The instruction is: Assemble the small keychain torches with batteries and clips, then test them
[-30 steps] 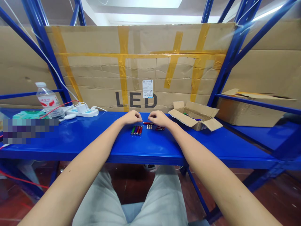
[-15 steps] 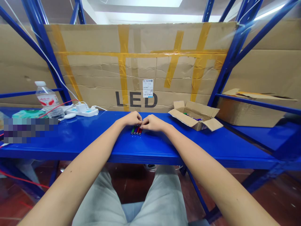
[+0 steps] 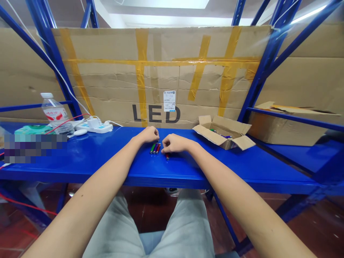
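Several slim coloured sticks with shiny ends, too small to name exactly, lie side by side in a row [image 3: 154, 149] on the blue tabletop; green, purple and red show. My left hand [image 3: 149, 134] is just beyond the row's far end, its fingers curled together, and whatever they may pinch is hidden. Right of the row, my right hand [image 3: 174, 143] is closed around a red stick [image 3: 167, 157], whose near end pokes out below the fingers. A small gap separates that stick from the row.
An open cardboard box [image 3: 225, 134] holding similar coloured sticks stands to the right. A water bottle [image 3: 57, 116], a green packet [image 3: 33, 129] and a power strip [image 3: 98, 127] with cables occupy the left. A large cardboard sheet [image 3: 161, 79] rises behind the blue table [image 3: 102, 154].
My right hand has moved slightly right and nearer to me, drawing a red stick away from the row. My left hand has shifted slightly left, so the hands are further apart.
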`<state>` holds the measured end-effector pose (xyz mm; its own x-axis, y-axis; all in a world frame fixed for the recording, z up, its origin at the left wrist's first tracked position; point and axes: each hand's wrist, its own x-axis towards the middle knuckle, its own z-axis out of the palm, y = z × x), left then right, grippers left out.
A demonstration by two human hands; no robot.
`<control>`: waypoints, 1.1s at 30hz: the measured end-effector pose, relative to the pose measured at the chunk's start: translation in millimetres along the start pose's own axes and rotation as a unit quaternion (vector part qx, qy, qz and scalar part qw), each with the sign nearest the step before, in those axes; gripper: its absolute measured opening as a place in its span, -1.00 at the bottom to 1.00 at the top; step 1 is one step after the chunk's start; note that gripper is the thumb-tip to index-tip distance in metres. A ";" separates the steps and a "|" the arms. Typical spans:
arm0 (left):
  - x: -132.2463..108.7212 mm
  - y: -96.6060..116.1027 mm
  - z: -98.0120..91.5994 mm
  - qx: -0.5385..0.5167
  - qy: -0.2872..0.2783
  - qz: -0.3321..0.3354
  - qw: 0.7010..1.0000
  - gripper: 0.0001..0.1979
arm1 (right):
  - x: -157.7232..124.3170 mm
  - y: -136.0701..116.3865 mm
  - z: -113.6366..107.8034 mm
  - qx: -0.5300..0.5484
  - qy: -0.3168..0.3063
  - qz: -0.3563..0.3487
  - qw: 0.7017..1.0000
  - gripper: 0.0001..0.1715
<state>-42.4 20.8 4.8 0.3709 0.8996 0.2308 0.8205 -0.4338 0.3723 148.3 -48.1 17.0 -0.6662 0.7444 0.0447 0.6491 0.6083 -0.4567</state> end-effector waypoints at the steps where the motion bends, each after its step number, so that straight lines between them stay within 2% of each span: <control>1: 0.3 0.1 0.4 0.002 0.010 0.005 1.000 -0.86 | -0.6 -1.3 0.3 -0.004 -0.014 0.012 1.000 -0.80; 5: -0.2 4.4 1.2 -0.012 0.054 0.046 0.997 -0.82 | -4.5 -2.2 -4.0 -0.006 -0.060 0.058 0.996 -0.87; 8: -2.3 12.8 3.4 -0.020 0.043 0.093 0.994 -0.78 | -10.6 5.3 -16.9 0.024 -0.049 0.073 0.996 -0.90; 10: -3.5 20.2 6.4 -0.017 0.033 0.125 0.991 -0.73 | -15.0 14.2 -27.4 0.038 0.015 0.075 0.996 -0.89; 13: -4.6 31.9 12.2 -0.006 0.015 0.160 0.987 -0.62 | -18.3 28.9 -38.6 -0.019 0.189 0.089 0.978 -0.86; 14: -5.0 35.7 14.0 -0.003 0.006 0.169 0.986 -0.59 | -18.1 33.1 -40.3 -0.041 0.226 0.105 0.968 -0.86; 16: -6.3 42.6 16.7 0.005 -0.013 0.192 0.981 -0.57 | -15.7 39.5 -40.8 -0.069 0.260 0.127 0.955 -0.87; 23: -14.0 57.1 20.7 0.047 -0.066 0.248 0.965 -0.59 | -5.6 51.1 -33.8 -0.071 0.275 0.107 0.953 -0.89; 29: -13.7 56.5 24.3 0.051 -0.074 0.252 0.963 -0.55 | -3.8 55.7 -31.5 -0.064 0.269 0.094 0.956 -0.88; 33: -14.0 55.1 20.3 0.019 -0.096 0.234 0.967 -0.55 | -3.6 54.7 -30.6 -0.067 0.267 0.102 0.956 -0.90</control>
<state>6.4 -14.7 3.8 0.7767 0.5995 0.1936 0.5571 -0.7971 0.2332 197.4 -9.1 19.0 -0.2620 0.8635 0.4310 0.8103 0.4394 -0.3877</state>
